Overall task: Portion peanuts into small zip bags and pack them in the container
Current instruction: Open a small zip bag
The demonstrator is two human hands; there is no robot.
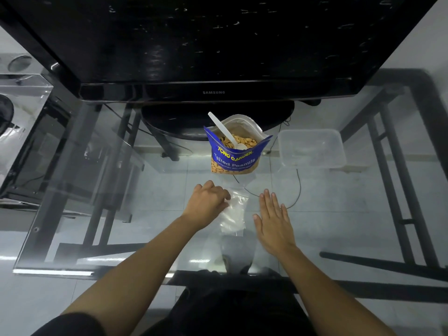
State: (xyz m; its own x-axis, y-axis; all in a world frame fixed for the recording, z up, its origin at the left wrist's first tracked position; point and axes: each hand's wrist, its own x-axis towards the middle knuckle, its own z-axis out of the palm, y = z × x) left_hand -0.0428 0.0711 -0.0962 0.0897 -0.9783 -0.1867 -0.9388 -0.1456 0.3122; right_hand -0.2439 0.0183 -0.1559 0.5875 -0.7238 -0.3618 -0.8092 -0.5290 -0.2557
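The left-hand grip (208, 202) had its fingers curled over the left edge of a small zip bag (234, 212), the fingertips and thumb hidden behind the knuckles, so how the plastic was pinched could not be made out. The bag was clear, crinkled and nearly lost against the glass worktop (97, 190); whether its zip stood open, whether it lay flat or was lifted, and whether more bags lay beneath it could not be told. The right-hand grip (274, 219) was open and flat, fingers straight and close together, just beside the bag's right edge and holding nothing; contact with the bag was not clear.

Beyond the hands, near the middle of the worktop, stood a glossy blue pouch of salted peanuts (232, 157), its mouth wide open and pale nuts showing inside and through a clear window low on its front. A white plastic spoon (226, 133) leaned in it, bowl on the nuts, handle angled up to the left. To the pouch's right, apart from it, sat a clear rectangular plastic container (312, 149) with rounded corners; its contents were hard to read through the frosted walls.

A black Samsung screen (213, 44), cut off at the top, loomed behind. Cables and dark frame legs showed through the glass.
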